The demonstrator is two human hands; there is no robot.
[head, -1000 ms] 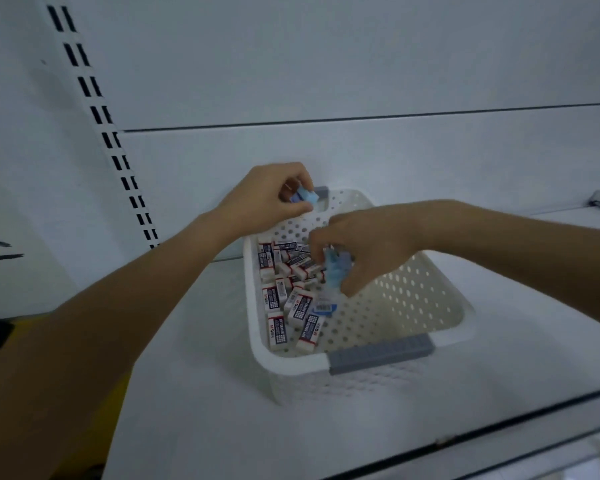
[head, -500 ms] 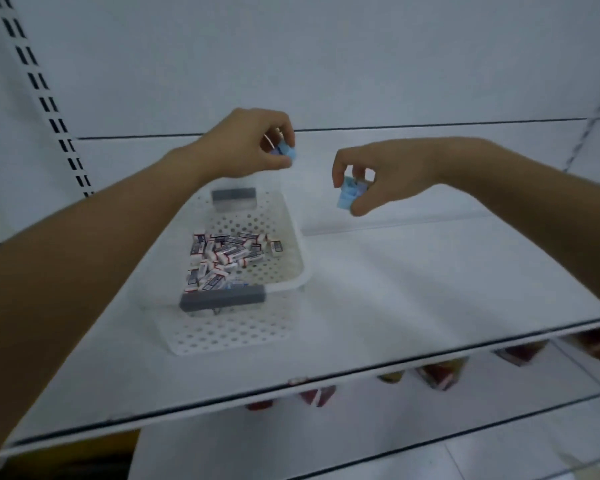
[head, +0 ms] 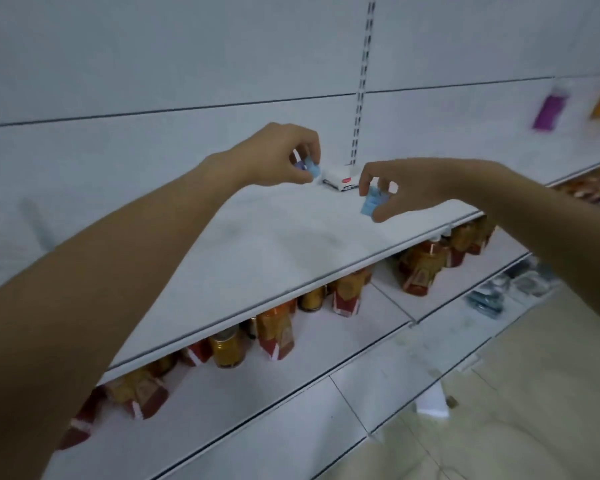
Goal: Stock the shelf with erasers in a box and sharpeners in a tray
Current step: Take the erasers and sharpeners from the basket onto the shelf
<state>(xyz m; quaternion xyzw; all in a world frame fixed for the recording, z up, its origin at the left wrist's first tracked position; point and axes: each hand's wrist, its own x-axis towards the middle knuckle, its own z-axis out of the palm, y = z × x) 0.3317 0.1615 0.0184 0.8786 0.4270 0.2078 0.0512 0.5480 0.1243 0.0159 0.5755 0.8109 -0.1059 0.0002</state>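
Head view: white tray [head: 340, 176], contents unclear

White shelf [head: 264, 244] is mostly bare, just a small white tray [head: 340, 177] sitting at the back near the upright. Lower shelf [head: 291, 382] has a row of orange bottles [head: 274, 336].
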